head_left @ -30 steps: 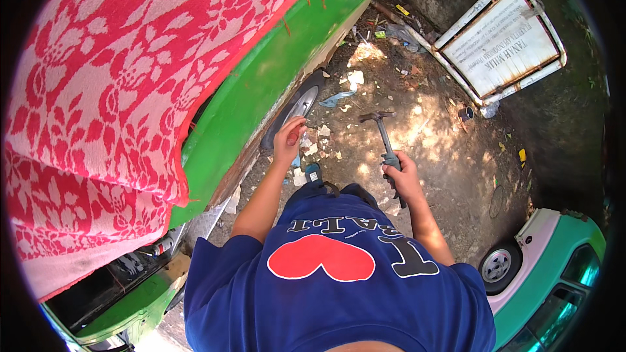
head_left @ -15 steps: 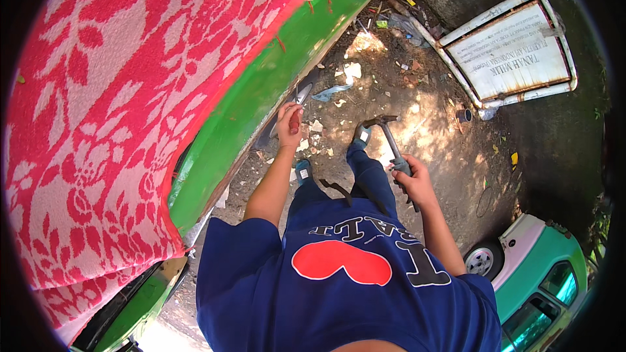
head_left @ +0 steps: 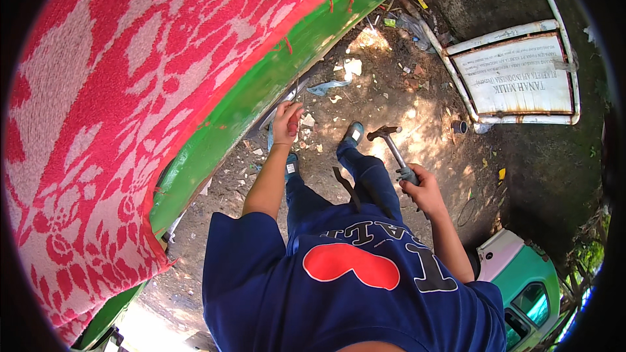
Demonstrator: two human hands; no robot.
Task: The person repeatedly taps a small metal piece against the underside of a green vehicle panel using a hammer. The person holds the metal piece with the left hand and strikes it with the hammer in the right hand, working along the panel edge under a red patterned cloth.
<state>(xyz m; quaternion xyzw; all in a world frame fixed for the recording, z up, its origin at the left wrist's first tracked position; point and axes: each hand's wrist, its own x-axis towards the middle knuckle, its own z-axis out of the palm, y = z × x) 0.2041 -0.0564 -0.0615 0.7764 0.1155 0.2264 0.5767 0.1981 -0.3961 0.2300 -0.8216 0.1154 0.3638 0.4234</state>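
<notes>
While right hand (head_left: pixel 422 187) grips hammer (head_left: pixel 392 146) (fist closed), left hand (head_left: pixel 287 122) pinches sth small at green panel (head_left: pixel 261 91).

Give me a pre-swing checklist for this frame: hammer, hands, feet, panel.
1. Grip: right hand closed on the hammer handle's end: ok.
2. Hammer head raised, apart from the green panel: ok.
3. Left hand at the panel's lower edge, close to any strike there: not ok.
4. What the left hand pinches: cannot tell.
5. Feet on dirt ground littered with scraps: not ok.
6. Red cloth covers the panel's top, off the lower edge: ok.
</notes>
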